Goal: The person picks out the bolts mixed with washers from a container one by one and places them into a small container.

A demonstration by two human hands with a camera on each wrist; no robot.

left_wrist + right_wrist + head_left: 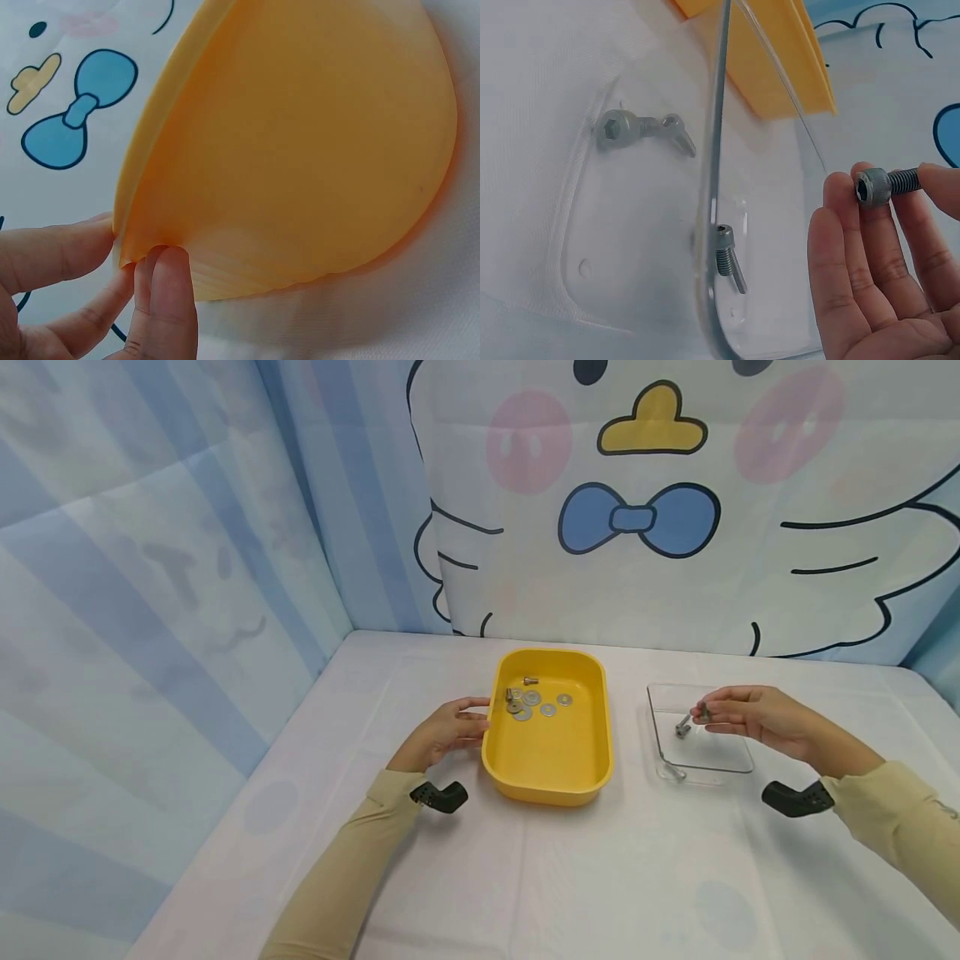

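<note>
My left hand (447, 732) is at the left side of a yellow tray (551, 768). In the left wrist view its fingers (171, 300) grip the rim, some fingertips against the outer wall below it. Several flat washers (532, 697) and a few small bolts (530, 681) lie in the tray's far half. My right hand (765, 720) is over a clear plastic box (720, 768). Between thumb and fingertips it pinches a socket-head bolt (875, 187), its hex recess facing out. More socket-head bolts (619, 129) lie inside the clear box.
A pale cloth covers the table (600, 877), with the clear box to the right of the yellow tray. Behind stands a curtain (637, 602) printed with a cartoon and a blue bow tie. Another striped curtain (150, 610) hangs along the left.
</note>
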